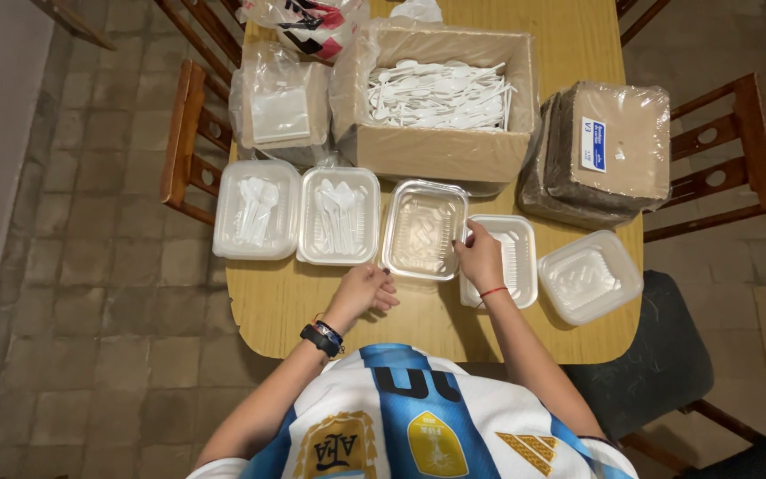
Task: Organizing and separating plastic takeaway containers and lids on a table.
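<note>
Gripping clear ribbed plastic tray (422,232), right hand (480,257), left hand (363,290) curled

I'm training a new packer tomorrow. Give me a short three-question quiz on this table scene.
1. True or false: the cardboard box holds white plastic cutlery.
2. How many closed containers with cutlery inside lie to the left of the open clear container?
3. The right hand touches: A) the open clear container's edge, B) the wrapped brown stack, C) the chair.

Key: 1 true. 2 two: and. 3 A. The left hand rests on the table, holding nothing.
</note>
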